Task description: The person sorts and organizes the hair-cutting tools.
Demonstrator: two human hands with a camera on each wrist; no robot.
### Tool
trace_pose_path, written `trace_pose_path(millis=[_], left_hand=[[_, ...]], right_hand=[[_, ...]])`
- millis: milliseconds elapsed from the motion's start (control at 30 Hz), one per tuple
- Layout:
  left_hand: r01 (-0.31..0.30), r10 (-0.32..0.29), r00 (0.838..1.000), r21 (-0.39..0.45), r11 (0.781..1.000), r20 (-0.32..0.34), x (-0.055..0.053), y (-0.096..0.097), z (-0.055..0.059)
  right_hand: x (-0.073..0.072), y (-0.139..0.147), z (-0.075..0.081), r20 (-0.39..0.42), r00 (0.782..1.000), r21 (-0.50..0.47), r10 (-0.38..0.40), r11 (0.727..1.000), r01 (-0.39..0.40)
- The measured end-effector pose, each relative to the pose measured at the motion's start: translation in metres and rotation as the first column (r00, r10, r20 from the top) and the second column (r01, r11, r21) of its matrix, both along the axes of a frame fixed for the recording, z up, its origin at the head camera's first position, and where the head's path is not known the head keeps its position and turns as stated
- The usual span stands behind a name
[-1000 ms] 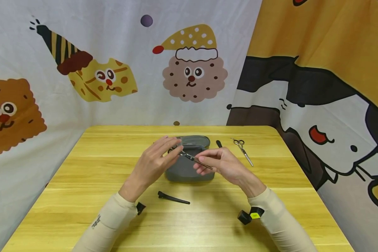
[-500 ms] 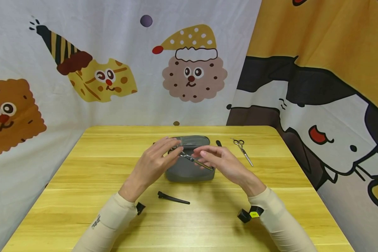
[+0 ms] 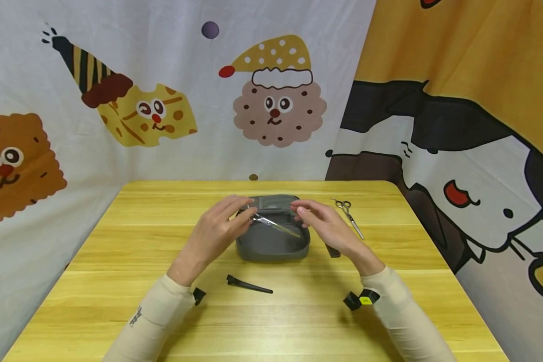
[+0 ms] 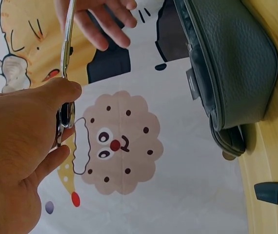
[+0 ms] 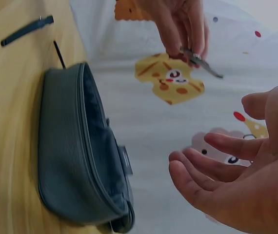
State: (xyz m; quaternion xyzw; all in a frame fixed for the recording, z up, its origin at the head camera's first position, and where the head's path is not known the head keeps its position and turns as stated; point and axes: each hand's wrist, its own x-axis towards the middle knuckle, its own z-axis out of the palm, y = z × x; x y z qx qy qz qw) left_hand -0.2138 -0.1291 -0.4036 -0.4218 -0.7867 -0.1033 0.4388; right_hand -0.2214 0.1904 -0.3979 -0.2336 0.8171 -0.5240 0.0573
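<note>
My left hand (image 3: 214,229) holds a pair of silver scissors (image 3: 273,224) by the handle end, above an open grey zip case (image 3: 271,249). The blades point right and a little down in the head view. In the left wrist view the thumb presses near the finger rings, and the blades of the scissors (image 4: 67,41) extend upward. Fingers hide part of the handles. My right hand (image 3: 328,226) is apart from the scissors, over the case's right side, fingers loosely spread and holding nothing. The right wrist view shows the case (image 5: 63,151) standing with its mouth unzipped.
A black hair clip (image 3: 249,285) lies on the wooden table (image 3: 131,281) in front of the case. Another pair of scissors (image 3: 350,219) lies at the back right. A dark flat piece (image 3: 333,252) shows partly beneath my right wrist. A printed curtain (image 3: 172,40) hangs behind.
My right hand has let go of the scissors' blades, spread its fingers and moved right. My left hand has shifted slightly left with the scissors.
</note>
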Motion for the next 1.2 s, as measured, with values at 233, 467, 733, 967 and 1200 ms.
trace_pose_path(millis=[233,467,733,967,1200], left_hand=[[-0.044,0.044,0.999,0.010,0.999,0.020,-0.004,-0.008,0.002],[-0.073,0.071,0.996,0.036,0.997,0.060,-0.007,-0.017,0.002],[-0.140,0.134,0.982,0.044,0.989,0.132,-0.011,-0.024,-0.001],[-0.197,0.187,0.963,0.032,0.980,0.193,-0.014,-0.034,-0.005],[-0.260,0.243,0.928,0.022,0.965,0.283,-0.019,-0.047,-0.007]], right_hand=[[-0.013,0.013,-0.006,-0.083,0.994,0.101,-0.073,0.992,0.081],[-0.022,0.017,-0.016,-0.169,0.978,0.176,-0.124,0.972,0.154],[-0.029,0.019,-0.024,-0.275,0.953,0.239,-0.126,0.951,0.194],[-0.035,0.020,-0.031,-0.288,0.949,0.278,-0.132,0.936,0.214],[-0.043,0.015,-0.037,-0.296,0.945,0.325,-0.138,0.916,0.235]])
